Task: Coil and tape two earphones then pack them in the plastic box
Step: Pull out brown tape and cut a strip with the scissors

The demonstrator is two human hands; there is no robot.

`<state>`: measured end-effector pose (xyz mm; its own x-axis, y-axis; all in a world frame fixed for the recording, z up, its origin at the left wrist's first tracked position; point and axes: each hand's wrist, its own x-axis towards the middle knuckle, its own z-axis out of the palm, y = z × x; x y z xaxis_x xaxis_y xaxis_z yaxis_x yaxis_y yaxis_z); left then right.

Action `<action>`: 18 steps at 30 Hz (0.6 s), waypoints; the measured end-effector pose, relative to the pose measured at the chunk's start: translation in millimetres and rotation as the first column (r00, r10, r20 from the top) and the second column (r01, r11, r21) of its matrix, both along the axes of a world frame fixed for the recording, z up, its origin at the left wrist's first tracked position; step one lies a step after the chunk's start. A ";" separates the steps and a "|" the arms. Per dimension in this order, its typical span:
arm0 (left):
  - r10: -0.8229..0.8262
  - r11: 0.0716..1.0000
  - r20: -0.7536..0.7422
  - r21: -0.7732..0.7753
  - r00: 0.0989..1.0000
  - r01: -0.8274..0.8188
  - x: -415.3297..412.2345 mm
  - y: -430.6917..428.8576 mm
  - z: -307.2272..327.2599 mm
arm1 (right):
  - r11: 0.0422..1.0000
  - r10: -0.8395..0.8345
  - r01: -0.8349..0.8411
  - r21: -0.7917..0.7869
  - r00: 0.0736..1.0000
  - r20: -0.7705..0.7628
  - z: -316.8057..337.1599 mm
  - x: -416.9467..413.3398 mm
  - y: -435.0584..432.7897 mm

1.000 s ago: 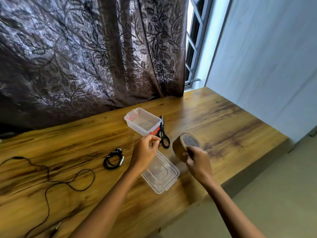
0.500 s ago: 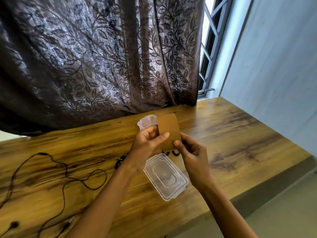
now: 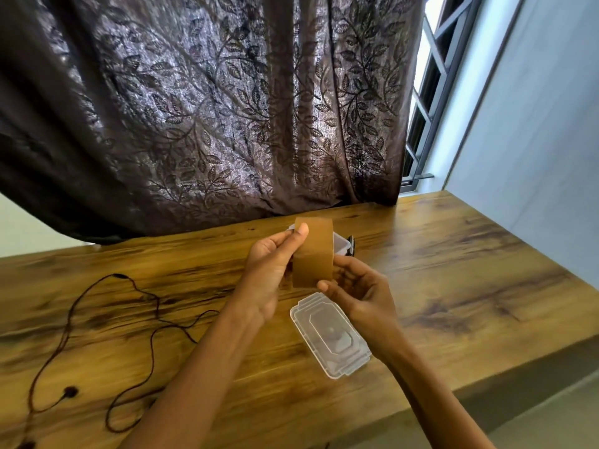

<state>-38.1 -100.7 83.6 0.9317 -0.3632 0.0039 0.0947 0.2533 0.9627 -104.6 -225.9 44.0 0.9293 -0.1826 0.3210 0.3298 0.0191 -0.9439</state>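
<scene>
While your left grip (image 3: pixel 275 264) and right grip (image 3: pixel 359 293) pinch the tape roll (image 3: pixel 313 254), likely light and stiff, just above the lid (image 3: pixel 330 335), the limp earphone (image 3: pixel 69 391) lies left of the lid; take it by its cord.

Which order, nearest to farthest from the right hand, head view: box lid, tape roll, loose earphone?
1. tape roll: gripped by the right hand, at its fingertips.
2. box lid: lying flat just below that hand, on the near side.
3. loose earphone: far off to the left, uncoiled.
</scene>
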 end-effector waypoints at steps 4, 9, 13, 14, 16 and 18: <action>-0.016 0.999 -0.012 -0.039 1.000 0.015 -1.0 7.9 0.7 | 0.999 -0.017 0.017 0.034 1.000 0.001 1.4 2.1 4.0; -0.048 0.998 0.010 -0.032 0.999 0.048 -2.7 15.8 -0.1 | 0.999 -0.034 0.033 0.018 0.999 0.012 5.9 5.4 8.7; -0.084 0.994 0.045 -0.060 0.995 0.087 -4.6 20.9 1.2 | 0.999 -0.030 0.029 0.032 0.999 0.029 9.0 6.0 10.5; -0.092 0.993 0.057 -0.064 0.994 0.096 -4.8 22.4 1.5 | 0.999 -0.030 0.029 0.028 0.999 0.034 9.7 6.1 10.6; -0.101 0.993 0.080 -0.057 0.992 0.105 -5.2 25.3 2.5 | 0.999 -0.035 0.035 0.004 0.998 0.050 11.0 6.3 11.0; -0.102 0.994 0.105 -0.040 0.989 0.106 -5.3 26.9 3.7 | 0.999 -0.045 0.046 -0.014 0.997 0.067 11.9 6.9 11.4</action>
